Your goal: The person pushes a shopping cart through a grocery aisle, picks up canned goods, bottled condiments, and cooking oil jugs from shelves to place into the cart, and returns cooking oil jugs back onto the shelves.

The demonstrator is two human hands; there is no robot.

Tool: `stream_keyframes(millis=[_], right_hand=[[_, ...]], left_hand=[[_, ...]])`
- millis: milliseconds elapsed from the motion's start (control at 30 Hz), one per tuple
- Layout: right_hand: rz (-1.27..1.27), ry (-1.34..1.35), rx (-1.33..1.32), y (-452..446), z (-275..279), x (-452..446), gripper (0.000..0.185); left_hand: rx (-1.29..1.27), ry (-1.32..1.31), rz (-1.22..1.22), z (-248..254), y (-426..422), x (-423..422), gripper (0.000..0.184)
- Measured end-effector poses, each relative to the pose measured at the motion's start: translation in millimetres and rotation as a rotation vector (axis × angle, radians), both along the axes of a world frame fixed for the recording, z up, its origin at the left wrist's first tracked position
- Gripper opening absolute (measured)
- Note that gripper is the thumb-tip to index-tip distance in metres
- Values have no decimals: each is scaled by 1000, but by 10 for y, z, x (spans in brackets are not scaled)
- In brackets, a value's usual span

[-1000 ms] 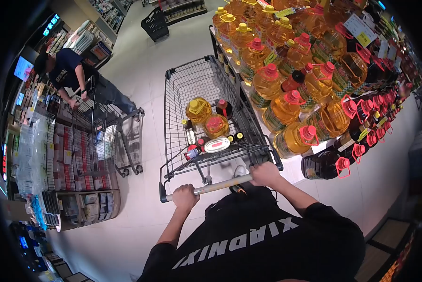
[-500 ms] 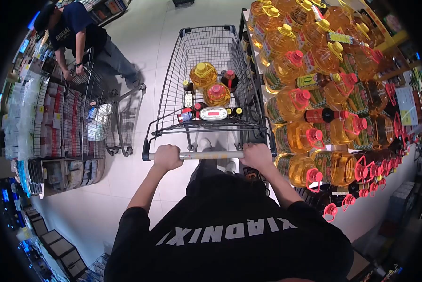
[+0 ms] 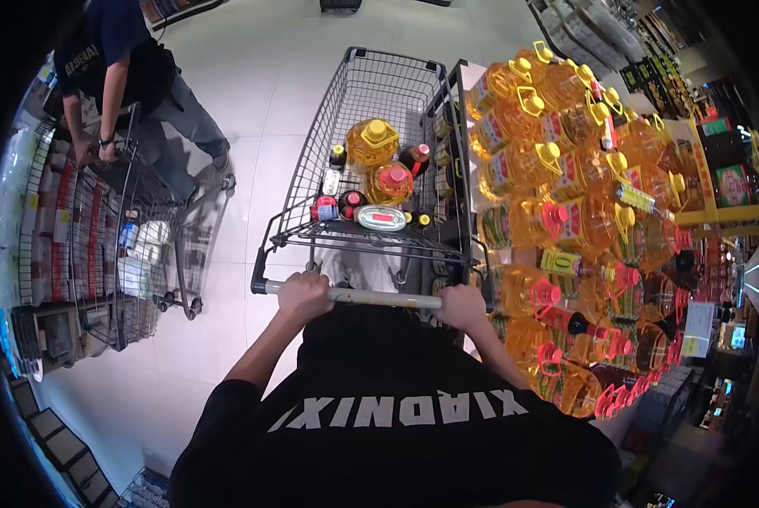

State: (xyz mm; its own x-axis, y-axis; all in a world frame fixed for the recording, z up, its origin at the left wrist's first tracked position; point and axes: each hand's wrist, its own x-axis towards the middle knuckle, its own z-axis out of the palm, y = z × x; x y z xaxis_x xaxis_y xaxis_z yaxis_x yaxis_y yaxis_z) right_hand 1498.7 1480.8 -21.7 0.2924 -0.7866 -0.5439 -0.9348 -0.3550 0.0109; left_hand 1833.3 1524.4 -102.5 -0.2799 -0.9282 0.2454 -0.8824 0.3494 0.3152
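Note:
My left hand (image 3: pixel 304 295) is wrapped round the left part of the shopping cart handle (image 3: pixel 379 298). Closed on the same bar near its right end is my right hand (image 3: pixel 463 306). In front of them, the wire shopping cart (image 3: pixel 316 161) carries an oil jug with a yellow cap (image 3: pixel 373 142) and another oil jug with a red cap (image 3: pixel 389 183). Around these lie a dark bottle with a red cap (image 3: pixel 414 158), a pale oval-labelled container (image 3: pixel 381 218) and several small bottles.
Stacked oil jugs (image 3: pixel 557 169) with yellow and red caps rise close along the cart's right side. At left, a person (image 3: pixel 134 76) holds another cart (image 3: pixel 130 203) beside shelves of packaged goods. Pale floor tiles (image 3: pixel 265 93) stretch ahead.
The cart has moved forward along the oil display, its front now angled slightly right. The other person and their cart have slid further left in view. Both my hands keep their grip.

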Motion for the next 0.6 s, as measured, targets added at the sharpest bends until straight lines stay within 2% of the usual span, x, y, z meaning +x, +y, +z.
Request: stream_keyframes(millis=[200,267,400,600], right_hand=[[-62,2,-118,-793,-72,129,31],[-75,40,-98,-1110,-39,189,26],[-59,5,-104,-1604,-103,161,28],[-97,3,-86,-2462,-97,371,31]], left_hand=[[-83,8,-82,-39,-952,98,21],[-130,-5,-63,-39,-1272,140,18],[-140,-41,-87,-72,-1830,141,23],[-149,-50,-96,-145,-2790,366,18]])
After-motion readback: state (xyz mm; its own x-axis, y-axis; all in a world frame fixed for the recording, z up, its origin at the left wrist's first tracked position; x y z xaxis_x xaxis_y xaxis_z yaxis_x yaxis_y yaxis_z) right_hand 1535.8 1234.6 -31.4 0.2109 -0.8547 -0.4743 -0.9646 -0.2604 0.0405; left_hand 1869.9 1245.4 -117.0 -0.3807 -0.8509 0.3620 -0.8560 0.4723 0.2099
